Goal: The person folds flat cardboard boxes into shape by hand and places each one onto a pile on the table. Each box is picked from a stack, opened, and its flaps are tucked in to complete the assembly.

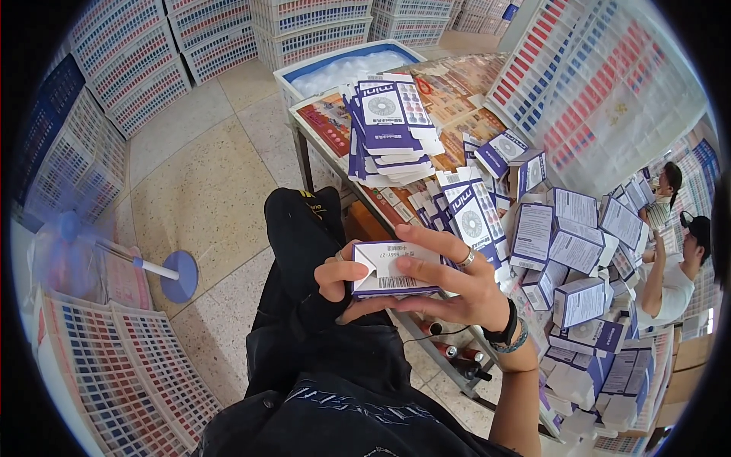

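Between my two hands, above my lap, is a small purple and white cardboard box [384,280], its white end flap facing up with a barcode on it. My left hand [340,276] grips the box's left end, the thumb pressed on the flap. Around the right side wraps my right hand [449,283], its thumb on the white flap and fingers along the far and near sides. A ring and dark wristbands are on that hand and wrist. On the table beside it lie flat, unfolded purple and white cartons [470,215] and a taller stack of flat cartons [384,114].
Folded purple and white boxes [575,244] pile up on the table's right. Behind them leans a white crate [601,84]. A blue-rimmed bin [346,67] adjoins the table. Stacked crates [126,65] line the left wall, and a fan stand [179,276] is on the floor. Two people [681,251] sit far right.
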Demonstrator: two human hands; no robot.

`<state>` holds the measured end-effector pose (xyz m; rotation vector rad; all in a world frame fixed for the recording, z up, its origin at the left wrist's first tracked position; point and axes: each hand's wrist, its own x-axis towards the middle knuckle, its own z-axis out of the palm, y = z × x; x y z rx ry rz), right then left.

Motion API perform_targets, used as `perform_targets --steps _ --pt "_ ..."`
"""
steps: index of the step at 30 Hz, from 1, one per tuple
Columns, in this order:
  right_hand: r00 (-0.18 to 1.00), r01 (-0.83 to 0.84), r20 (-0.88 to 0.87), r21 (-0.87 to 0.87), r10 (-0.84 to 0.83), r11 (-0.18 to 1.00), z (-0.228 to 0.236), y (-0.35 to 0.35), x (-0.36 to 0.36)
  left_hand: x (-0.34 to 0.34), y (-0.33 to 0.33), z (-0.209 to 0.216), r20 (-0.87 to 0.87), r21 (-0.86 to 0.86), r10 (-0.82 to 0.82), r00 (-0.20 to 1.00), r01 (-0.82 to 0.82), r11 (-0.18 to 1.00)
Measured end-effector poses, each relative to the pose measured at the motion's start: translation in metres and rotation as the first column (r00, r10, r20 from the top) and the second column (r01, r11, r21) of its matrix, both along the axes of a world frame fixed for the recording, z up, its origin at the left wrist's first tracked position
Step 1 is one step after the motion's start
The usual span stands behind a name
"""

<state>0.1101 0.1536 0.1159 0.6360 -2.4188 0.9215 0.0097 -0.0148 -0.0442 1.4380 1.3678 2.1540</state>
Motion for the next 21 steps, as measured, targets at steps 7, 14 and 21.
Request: perform_targets --steps 7,14,21 --pt "0.994 0.001 -0.11 0.165 0.017 0.986 -0.003 0.007 -0.004 0.001 0.022 0.025 -0.288 0.254 0.349 0.892 -0.28 0.926" --pt "0.994 -0.042 -0.094 0.151 0.056 0.988 0.002 0.009 -0.002 -0.007 0.008 -0.046 0.102 -0.036 -0.116 0.988 0.12 0.992" --pt "0.993 -0.039 -0.105 0.111 0.051 0.993 0.002 0.015 -0.002 0.007 0.012 0.034 -0.164 0.179 0.073 0.984 -0.043 0.983"
